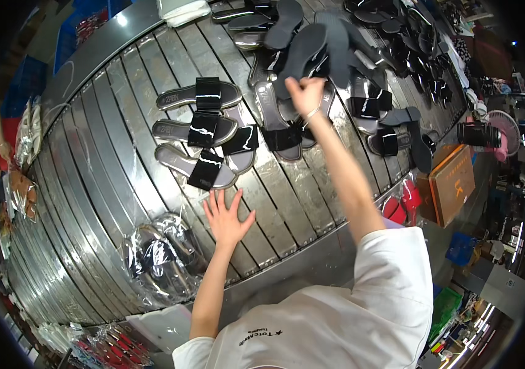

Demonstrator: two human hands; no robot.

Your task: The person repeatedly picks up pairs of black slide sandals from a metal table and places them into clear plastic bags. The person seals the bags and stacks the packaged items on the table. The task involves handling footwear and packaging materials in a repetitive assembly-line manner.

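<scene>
Lying beyond the splayed, empty left hand (228, 226) is a slide (206, 170), the right hand's (308, 98) grip unclear.

Bright glare streaks the metal slats (110, 169) and glossy sandals (207, 93); the right hand (308, 97) is blurred; straight edges bow toward darkened corners.

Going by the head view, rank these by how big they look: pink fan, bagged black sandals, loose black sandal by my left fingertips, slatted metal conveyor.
1. Slatted metal conveyor
2. Bagged black sandals
3. Loose black sandal
4. Pink fan
The fan stands farther off, which shrinks it.
</scene>
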